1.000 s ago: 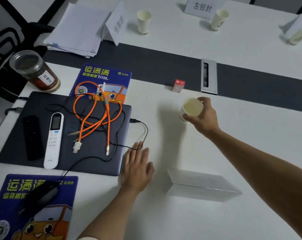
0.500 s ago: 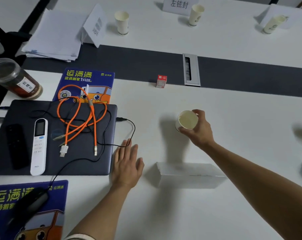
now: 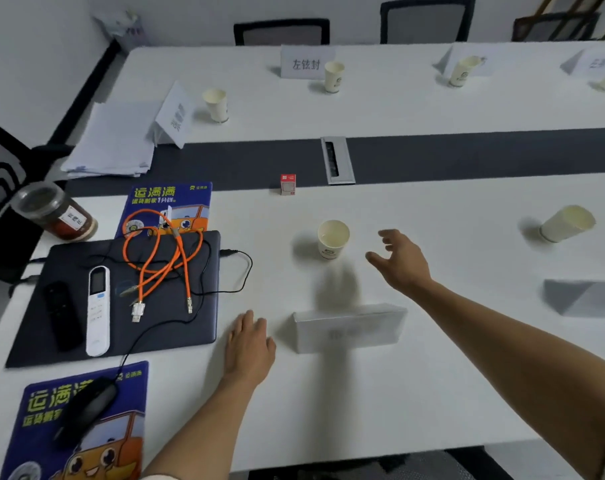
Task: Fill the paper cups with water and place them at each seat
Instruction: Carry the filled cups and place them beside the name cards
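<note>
A paper cup point(image 3: 332, 239) with water in it stands upright on the white table point(image 3: 432, 375), just beyond a white name card point(image 3: 349, 328). My right hand point(image 3: 399, 260) hovers a short way to the cup's right, fingers spread and loosely curved, holding nothing. My left hand point(image 3: 248, 344) lies flat on the table beside the laptop. Another paper cup point(image 3: 567, 223) stands at the right. Three more cups point(image 3: 217, 105) point(image 3: 334, 76) point(image 3: 462, 71) stand along the far side by name cards.
A closed dark laptop point(image 3: 176, 306) at the left carries orange cables point(image 3: 162, 251), a white remote point(image 3: 98, 310) and a black remote. A brown jar point(image 3: 53, 212), stacked papers point(image 3: 115, 140), a small red box point(image 3: 287, 184), a mouse point(image 3: 86, 410) and chairs surround the table.
My right hand set the cup down, let go of it and drew back to the right. The left hand stayed flat on the table.
</note>
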{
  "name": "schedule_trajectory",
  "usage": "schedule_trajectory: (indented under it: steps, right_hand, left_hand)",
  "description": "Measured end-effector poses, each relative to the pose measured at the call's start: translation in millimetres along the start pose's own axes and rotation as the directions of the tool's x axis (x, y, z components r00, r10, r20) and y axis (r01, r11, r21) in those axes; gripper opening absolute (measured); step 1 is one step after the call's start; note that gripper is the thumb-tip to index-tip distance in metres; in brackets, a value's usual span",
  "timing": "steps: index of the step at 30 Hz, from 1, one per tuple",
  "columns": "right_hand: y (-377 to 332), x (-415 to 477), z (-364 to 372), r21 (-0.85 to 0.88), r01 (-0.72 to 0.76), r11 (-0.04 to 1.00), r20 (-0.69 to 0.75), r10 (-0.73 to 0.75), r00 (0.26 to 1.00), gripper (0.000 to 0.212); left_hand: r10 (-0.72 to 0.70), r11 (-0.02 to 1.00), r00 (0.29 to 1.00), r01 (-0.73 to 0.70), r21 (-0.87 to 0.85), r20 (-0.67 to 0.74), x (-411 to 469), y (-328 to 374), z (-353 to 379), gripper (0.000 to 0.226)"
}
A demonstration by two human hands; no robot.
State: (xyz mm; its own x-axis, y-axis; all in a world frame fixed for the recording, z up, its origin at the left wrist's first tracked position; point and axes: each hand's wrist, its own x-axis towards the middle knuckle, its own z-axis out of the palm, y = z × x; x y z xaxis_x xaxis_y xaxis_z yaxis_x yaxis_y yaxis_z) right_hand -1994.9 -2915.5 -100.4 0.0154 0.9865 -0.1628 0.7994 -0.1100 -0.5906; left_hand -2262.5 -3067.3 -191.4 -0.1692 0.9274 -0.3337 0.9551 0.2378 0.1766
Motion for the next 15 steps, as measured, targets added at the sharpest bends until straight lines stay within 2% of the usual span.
schedule_trajectory:
  steps: [3, 6, 11, 15]
  right_hand:
    - [14.2, -29.0, -26.9, -0.027, -0.027, 0.999, -0.023, 0.026, 0.999, 0.04]
    - [30.4, -59.7, -52.1, -0.065, -0.046, 0.997, -0.022, 0.044, 0.999, 0.033]
    - [72.3, -138.8, -107.0, -0.075, -0.058, 0.996, -0.073, 0.052, 0.996, 0.029]
    - [113.6, -214.1, -158.5, -0.104, -0.064, 0.992, -0.152, 0.048, 0.987, 0.029]
  left_hand:
    - [-0.033, 0.999, 0.996, 0.035, -0.022, 0.085, -26.3, 12.2, -17.2, 0.035]
    - [0.0, 0.999, 0.994, 0.005, -0.047, 0.109, -50.3, 24.7, -27.2, 0.036]
    - [0.099, 0.995, 0.994, -0.098, -0.024, 0.043, -103.0, 74.4, -50.2, 0.035]
    - [0.238, 0.971, 0.971, -0.238, -0.014, -0.008, -150.8, 135.0, -61.0, 0.032]
